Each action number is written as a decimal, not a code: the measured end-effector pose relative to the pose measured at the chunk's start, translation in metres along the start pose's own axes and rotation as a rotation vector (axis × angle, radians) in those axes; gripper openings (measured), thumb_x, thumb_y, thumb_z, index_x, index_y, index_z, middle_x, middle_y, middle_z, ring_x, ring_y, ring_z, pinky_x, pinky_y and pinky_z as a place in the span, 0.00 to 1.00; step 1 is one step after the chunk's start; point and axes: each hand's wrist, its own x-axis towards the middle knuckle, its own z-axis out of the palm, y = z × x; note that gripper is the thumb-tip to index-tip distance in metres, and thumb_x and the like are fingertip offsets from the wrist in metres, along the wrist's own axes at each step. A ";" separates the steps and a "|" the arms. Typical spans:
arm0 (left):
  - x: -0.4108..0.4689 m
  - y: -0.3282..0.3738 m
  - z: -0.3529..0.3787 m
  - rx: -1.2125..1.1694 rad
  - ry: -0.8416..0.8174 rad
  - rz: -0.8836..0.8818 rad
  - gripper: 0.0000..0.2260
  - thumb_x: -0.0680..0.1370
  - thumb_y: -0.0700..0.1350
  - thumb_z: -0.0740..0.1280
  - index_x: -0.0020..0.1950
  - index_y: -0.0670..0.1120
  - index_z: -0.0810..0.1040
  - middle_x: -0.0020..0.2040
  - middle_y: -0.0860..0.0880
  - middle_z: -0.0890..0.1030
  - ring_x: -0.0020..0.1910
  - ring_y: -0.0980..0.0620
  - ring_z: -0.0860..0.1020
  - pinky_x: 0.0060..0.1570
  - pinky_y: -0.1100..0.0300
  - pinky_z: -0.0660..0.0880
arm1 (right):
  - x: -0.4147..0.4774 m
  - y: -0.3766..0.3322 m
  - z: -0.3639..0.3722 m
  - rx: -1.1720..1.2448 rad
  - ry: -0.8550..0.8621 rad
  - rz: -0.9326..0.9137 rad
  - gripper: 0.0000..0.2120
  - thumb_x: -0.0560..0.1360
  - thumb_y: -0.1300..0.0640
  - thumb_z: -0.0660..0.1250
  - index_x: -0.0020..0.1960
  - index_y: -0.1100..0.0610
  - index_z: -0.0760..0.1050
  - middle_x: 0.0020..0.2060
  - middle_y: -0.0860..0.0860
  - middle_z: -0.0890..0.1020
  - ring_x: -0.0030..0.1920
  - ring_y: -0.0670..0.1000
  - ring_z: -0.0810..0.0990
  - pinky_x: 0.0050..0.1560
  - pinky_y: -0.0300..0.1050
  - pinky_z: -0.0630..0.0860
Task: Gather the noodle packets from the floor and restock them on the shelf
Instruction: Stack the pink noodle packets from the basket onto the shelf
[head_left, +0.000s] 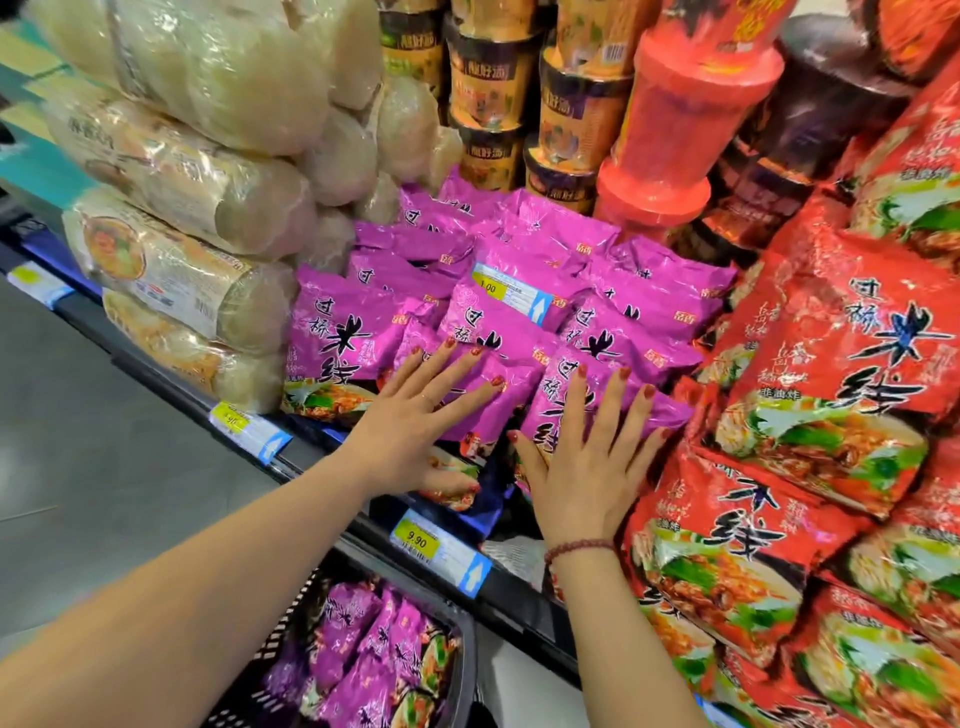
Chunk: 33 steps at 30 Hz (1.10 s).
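While left hand (411, 415) and right hand (587, 470) press purple packets (332, 338), fingers (462, 392) straight — grasping nothing, shelf edge (517, 597) below

we find the basket (283, 631) holding purple packets (353, 623) cut off by the bottom edge, and the red packets (831, 364) run past the right edge. our left hand (413, 421) covers the print beneath it; the small print on the price tag (441, 551) is too fine to read.

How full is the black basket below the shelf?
Partly full at least: several purple noodle packets lie piled inside the black basket.
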 end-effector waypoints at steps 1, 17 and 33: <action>0.001 0.000 0.002 0.007 0.013 0.003 0.46 0.67 0.74 0.61 0.80 0.56 0.52 0.80 0.47 0.55 0.79 0.43 0.48 0.76 0.45 0.46 | 0.004 0.003 0.005 -0.001 -0.003 0.001 0.45 0.71 0.32 0.64 0.78 0.53 0.53 0.75 0.60 0.55 0.75 0.64 0.51 0.73 0.63 0.44; -0.005 0.008 -0.029 -0.031 -0.013 -0.019 0.40 0.68 0.67 0.63 0.78 0.57 0.59 0.78 0.48 0.60 0.78 0.42 0.56 0.75 0.46 0.49 | 0.011 -0.012 -0.025 0.093 -0.110 0.066 0.37 0.68 0.46 0.71 0.74 0.54 0.65 0.73 0.59 0.65 0.74 0.63 0.61 0.72 0.63 0.49; -0.317 -0.041 -0.036 -0.296 0.098 -0.695 0.21 0.71 0.53 0.66 0.59 0.41 0.79 0.56 0.42 0.80 0.55 0.40 0.78 0.56 0.49 0.73 | -0.127 -0.154 -0.080 0.652 -0.437 -0.395 0.26 0.74 0.48 0.61 0.68 0.58 0.71 0.63 0.56 0.75 0.63 0.58 0.73 0.63 0.54 0.71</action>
